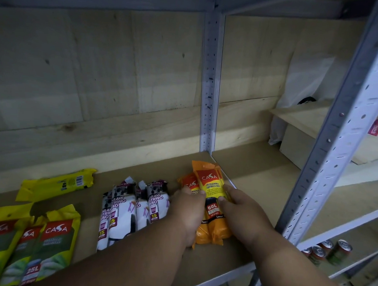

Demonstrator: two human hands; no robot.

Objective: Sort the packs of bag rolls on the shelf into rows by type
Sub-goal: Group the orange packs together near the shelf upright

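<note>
Should the two orange Casa 60L garbage bag packs (213, 201) be nudged further right, the outer one could slip past the shelf board's (198, 262) right edge by the white upright (210, 82), since it already lies just beside that edge; a sideways push might also ride one glossy pack over the other, as they overlap now, and the left forearm, which hangs above the front of the board, could sweep the white drawstring bag packs (133, 210) out of line. Left hand (189, 211): fingers curled round the left side of the orange pair, thumb side on the rear pack, gripping. Right hand (239, 210): fingers bent against the right flank of the front pack, thumb laid on its face, pinching it; both hands squeeze the pair together. Location of stock: orange packs at right end of shelf; drawstring packs just beside them, near the left wrist; yellow-green Casa 25L packs (29, 243) at far left; one yellow pack (57, 183) lying crosswise behind those, unsorted by appearance.
</note>
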